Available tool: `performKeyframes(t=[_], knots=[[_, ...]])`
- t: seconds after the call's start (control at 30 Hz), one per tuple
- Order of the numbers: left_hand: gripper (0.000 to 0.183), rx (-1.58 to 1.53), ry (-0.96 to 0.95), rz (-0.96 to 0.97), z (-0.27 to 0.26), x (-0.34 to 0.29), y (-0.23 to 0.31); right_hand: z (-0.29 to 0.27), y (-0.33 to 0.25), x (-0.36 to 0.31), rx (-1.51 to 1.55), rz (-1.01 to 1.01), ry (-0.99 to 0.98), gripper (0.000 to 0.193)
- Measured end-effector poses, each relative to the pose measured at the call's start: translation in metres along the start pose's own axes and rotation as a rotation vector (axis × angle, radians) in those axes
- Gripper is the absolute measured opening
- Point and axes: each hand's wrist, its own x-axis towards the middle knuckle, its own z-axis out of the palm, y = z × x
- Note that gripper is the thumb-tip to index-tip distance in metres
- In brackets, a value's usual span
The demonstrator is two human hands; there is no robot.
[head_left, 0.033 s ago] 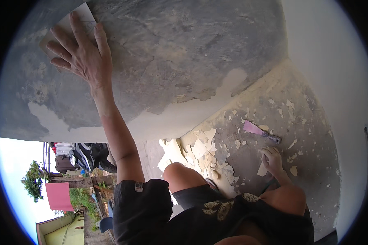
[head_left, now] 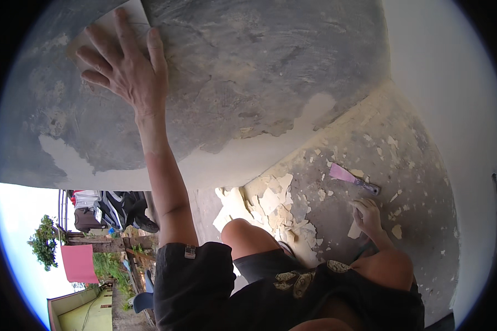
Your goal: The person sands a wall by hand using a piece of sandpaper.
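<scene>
My left hand [head_left: 128,69] is spread flat over a pale sheet of sandpaper [head_left: 136,12], pressing it against the grey, patchy wall [head_left: 248,60]. The fingers are stretched and apart; the sheet's edges show past the fingertips. Low on the right, my right hand [head_left: 367,214] hangs by my bent knee, dusty, its fingers loosely bent with a gap to the thumb. I see nothing gripped in it. Just beyond it on the floor lies a putty knife [head_left: 352,177] with a pinkish blade and a dark handle. A pale flake [head_left: 354,229] shows beside the fingers.
Peeled paint flakes [head_left: 270,201] are heaped on the floor by my foot, with smaller chips strewn across the floor [head_left: 414,182]. A white wall [head_left: 442,71] rises at the right. Outdoors at the left stand a motorbike [head_left: 121,209], a pink cloth [head_left: 78,263] and a blue chair [head_left: 143,300].
My left hand has slid to the right and slightly up along the wall, taking the sandpaper with it. The right hand and the putty knife stay in place.
</scene>
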Motion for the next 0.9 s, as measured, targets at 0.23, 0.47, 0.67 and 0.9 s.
performKeyframes(t=[0.23,0.47,0.67,0.9], knots=[[0.061,0.034,-0.594,0.555,0.018,-0.139,0.083,-0.001,-0.018,0.024,0.058,-0.055,0.084,0.023],[0.063,-0.037,-0.038,-0.006,0.008,-0.027,0.024,0.008,-0.002,0.003,0.03,0.044,0.009,0.023],[0.052,0.001,-0.52,0.464,0.023,-0.146,0.082,0.017,-0.013,0.006,0.111,-0.004,0.065,0.022],[0.048,-0.108,-0.013,0.0,0.009,-0.004,0.054,0.016,-0.007,-0.012,0.07,-0.011,0.01,0.019]])
